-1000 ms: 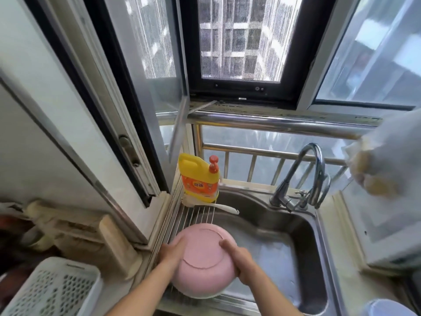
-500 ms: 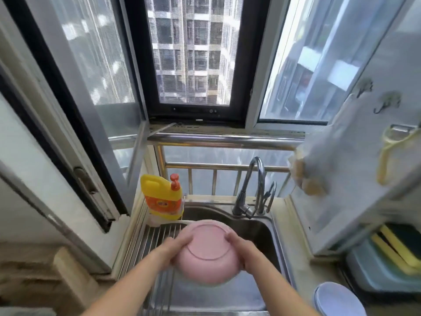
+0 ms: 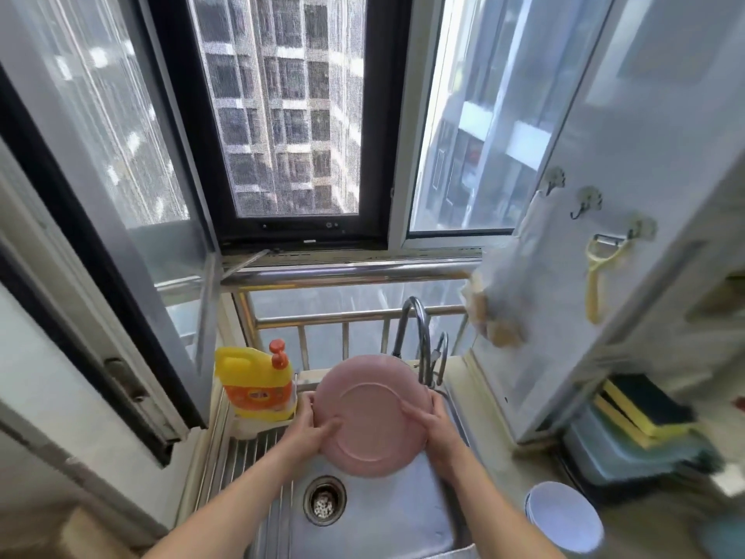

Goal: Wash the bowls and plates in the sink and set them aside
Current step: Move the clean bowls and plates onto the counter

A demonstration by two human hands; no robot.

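Observation:
I hold a pink bowl bottom up over the steel sink, its round foot ring facing me. My left hand grips its left rim with the thumb lying on the underside. My right hand grips the right rim. The bowl is lifted close under the curved faucet, which stands just behind it. The sink's drain shows below the bowl.
A yellow detergent bottle stands left of the sink, above a wire drying rack. A white bowl sits on the counter at the right. Sponges lie in a blue tub. A yellow peeler hangs on the right wall.
Both hands have carried the pink bowl from over the left rack to the right and up, under the faucet. The camera has tilted, so the drain and the white bowl show.

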